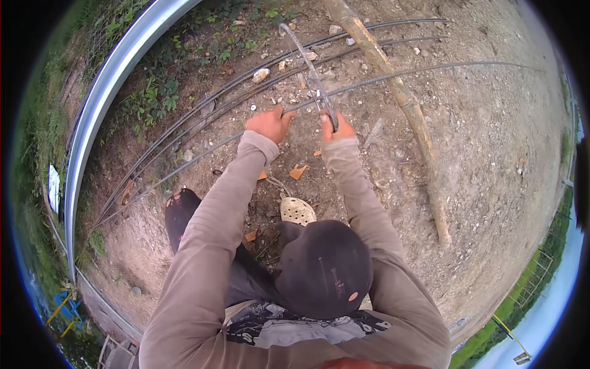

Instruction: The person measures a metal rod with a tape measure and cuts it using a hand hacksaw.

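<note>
My left hand is closed around a long ribbed steel rebar, which runs from the lower left up to the far right. Just to its right, my right hand grips the handle end of a hacksaw. The saw's thin frame points away from me and crosses over the rebar a short way right of my left hand. Whether the blade touches the bar is too fine to tell. I am crouching, and a cream clog shows below my hands.
Beyond lie more rebars, curving side by side. A wooden pole slants across the right. At the left is a long silver metal channel. Stones and orange clay shards dot the dirt, with weeds at the upper left.
</note>
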Available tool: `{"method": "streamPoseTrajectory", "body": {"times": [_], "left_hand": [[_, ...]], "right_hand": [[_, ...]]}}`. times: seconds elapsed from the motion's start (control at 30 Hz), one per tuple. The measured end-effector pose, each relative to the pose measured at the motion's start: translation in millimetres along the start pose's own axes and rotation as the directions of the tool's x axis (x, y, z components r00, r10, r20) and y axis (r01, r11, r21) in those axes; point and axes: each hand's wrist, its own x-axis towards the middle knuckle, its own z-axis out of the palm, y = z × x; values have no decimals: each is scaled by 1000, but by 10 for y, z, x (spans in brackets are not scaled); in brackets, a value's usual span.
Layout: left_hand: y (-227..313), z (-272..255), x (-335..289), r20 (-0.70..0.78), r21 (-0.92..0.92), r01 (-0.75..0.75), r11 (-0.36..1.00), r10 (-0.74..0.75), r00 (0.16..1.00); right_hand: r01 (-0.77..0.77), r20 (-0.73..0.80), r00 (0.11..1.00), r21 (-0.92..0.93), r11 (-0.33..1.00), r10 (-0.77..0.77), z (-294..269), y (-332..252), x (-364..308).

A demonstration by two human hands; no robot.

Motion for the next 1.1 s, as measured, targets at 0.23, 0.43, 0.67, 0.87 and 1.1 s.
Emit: {"method": "streamPoseTrajectory", "body": {"times": [0.23, 0.43, 0.67, 0.87, 1.1], "left_hand": [[-291, -73, 80, 102, 10, -9, 1000, 8, 995], [-132, -56, -89, 1, 15, 39, 999, -39, 999], [-307, 10, -72, 35, 12, -39, 999, 39, 999], [-151, -70, 15, 35, 23, 3, 1000, -4, 999], [-215, -100, 150, 15, 12, 23, 1000, -23, 1000]], "right_hand": [[66, -10, 998, 23, 998, -66, -173, 452, -1039], [-121, 48, 992, 17, 993, 120, -242, 183, -856], [-36, 48, 998, 51, 998, 33, 125, 55, -353], [58, -6, 998, -22, 998, -58, -627, 608, -1679], [183, -111, 976, -65, 981, -189, 254, 164, -110]]}}
